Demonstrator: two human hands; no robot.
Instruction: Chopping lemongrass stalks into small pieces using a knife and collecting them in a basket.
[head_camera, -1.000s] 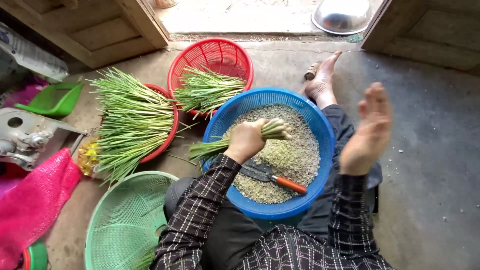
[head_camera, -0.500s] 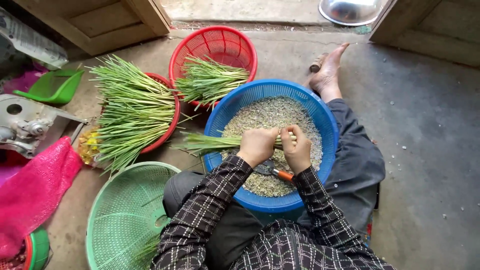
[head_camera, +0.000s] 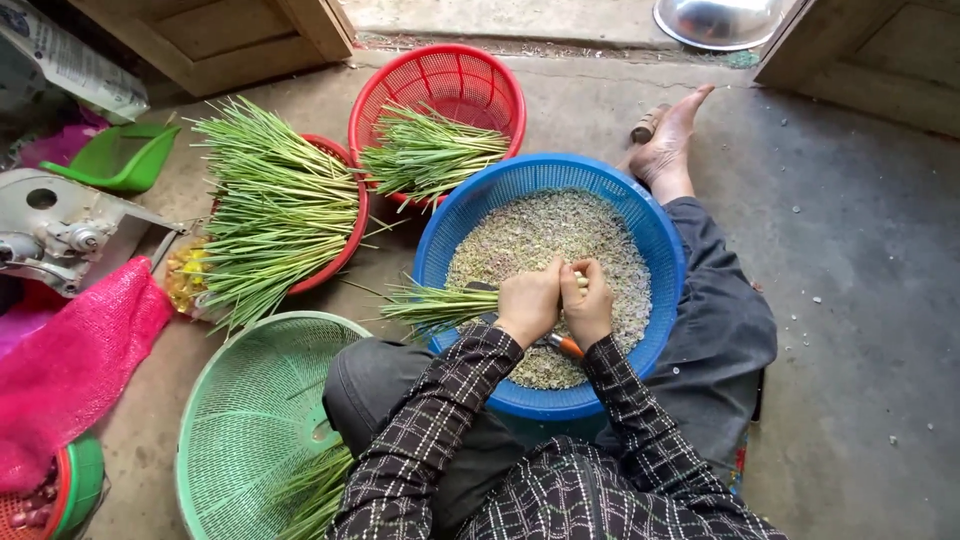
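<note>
While the bundle of green stalks (head_camera: 440, 302) lies across the rim of the blue basket (head_camera: 655, 235) on my lap, my left hand (head_camera: 528, 302) closes around its cut end and my right hand (head_camera: 588, 300) pinches the pale tips. Chopped bits (head_camera: 560, 235) fill the basket; an orange-handled knife (head_camera: 563, 346) lies beneath my wrists.

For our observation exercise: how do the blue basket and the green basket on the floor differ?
The blue basket is heaped with fine chopped trimmings; the green basket holds only a few green stalks at its lower edge. The blue basket sits between the person's legs under both hands; the green basket lies beside the left knee. Both are round mesh plastic.
</note>
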